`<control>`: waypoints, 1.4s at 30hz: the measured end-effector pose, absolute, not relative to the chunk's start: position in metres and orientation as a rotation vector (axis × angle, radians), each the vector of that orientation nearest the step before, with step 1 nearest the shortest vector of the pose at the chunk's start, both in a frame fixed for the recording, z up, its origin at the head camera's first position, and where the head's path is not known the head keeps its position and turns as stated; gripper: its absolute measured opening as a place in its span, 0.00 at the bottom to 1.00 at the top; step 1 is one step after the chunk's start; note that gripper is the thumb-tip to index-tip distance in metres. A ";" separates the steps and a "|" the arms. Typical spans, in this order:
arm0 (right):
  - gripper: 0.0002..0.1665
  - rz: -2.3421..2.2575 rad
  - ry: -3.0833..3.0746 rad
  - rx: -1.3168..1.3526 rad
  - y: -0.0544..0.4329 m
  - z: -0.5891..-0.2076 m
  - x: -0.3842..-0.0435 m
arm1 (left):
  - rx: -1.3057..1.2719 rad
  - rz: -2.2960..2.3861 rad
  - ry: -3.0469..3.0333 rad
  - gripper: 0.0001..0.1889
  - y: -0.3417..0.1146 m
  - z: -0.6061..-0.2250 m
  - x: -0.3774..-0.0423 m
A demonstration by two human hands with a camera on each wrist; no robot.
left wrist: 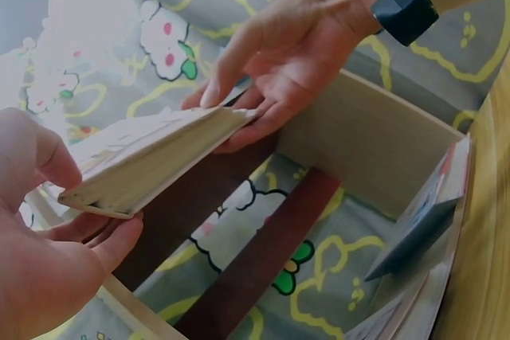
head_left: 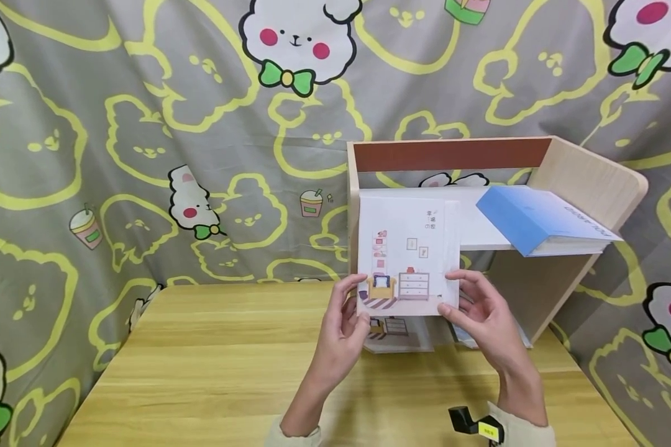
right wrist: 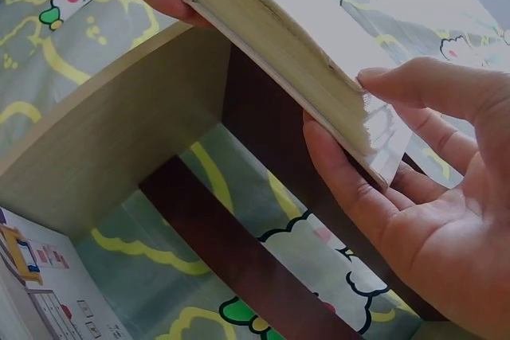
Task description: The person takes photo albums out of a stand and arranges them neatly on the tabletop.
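Both hands hold a thick white book (head_left: 408, 254) by its lower sides, its cover turned to the head camera, with a drawn armchair and chest of drawers on it. My left hand (head_left: 341, 323) grips the lower left corner, thumb at the front. On the lower right side, my right hand (head_left: 483, 316) pinches the book between thumb and fingers. The right wrist view shows its page edges (right wrist: 279, 53) from below. Behind it, the book overlaps the white upper board (head_left: 447, 214) of a small wooden shelf in the head view.
A blue book (head_left: 542, 220) lies tilted on the upper board, its near corner jutting past the front edge. Another book with a similar drawing (head_left: 399, 338) is low in the shelf. The shelf's side panel (head_left: 593, 180) rises at right. A wooden table (head_left: 218, 354) spreads leftward; a patterned curtain (head_left: 218, 143) hangs behind.
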State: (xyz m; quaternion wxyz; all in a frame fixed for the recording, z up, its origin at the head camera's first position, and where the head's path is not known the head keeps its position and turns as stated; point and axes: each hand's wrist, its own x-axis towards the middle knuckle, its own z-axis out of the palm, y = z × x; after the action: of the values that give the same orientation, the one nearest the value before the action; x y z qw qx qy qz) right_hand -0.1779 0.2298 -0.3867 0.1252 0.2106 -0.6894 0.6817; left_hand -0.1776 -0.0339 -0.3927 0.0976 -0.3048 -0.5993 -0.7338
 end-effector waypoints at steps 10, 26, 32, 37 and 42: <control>0.31 1.981 -1.982 0.641 0.232 -0.388 -0.178 | -0.897 -2.116 -1.827 0.34 -0.037 -0.393 -0.177; 0.25 1.985 -1.958 0.670 0.235 -0.388 -0.175 | -0.918 -2.003 -1.898 0.41 -0.035 -0.393 -0.175; 0.24 1.978 -1.945 0.676 0.236 -0.387 -0.176 | -0.920 -1.970 -1.942 0.42 -0.035 -0.392 -0.176; 0.27 1.973 -1.950 0.709 0.238 -0.386 -0.176 | -0.896 -1.995 -1.934 0.40 -0.036 -0.392 -0.176; 0.27 1.955 -1.942 0.719 0.238 -0.384 -0.173 | -0.911 -1.979 -1.918 0.39 -0.038 -0.392 -0.175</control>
State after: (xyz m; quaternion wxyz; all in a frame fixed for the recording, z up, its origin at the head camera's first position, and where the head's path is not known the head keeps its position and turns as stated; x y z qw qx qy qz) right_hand -0.1730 0.2376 -0.3838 0.1462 0.2499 -0.6746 0.6791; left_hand -0.1753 -0.0380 -0.3924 0.1190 -0.3117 -0.6560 -0.6770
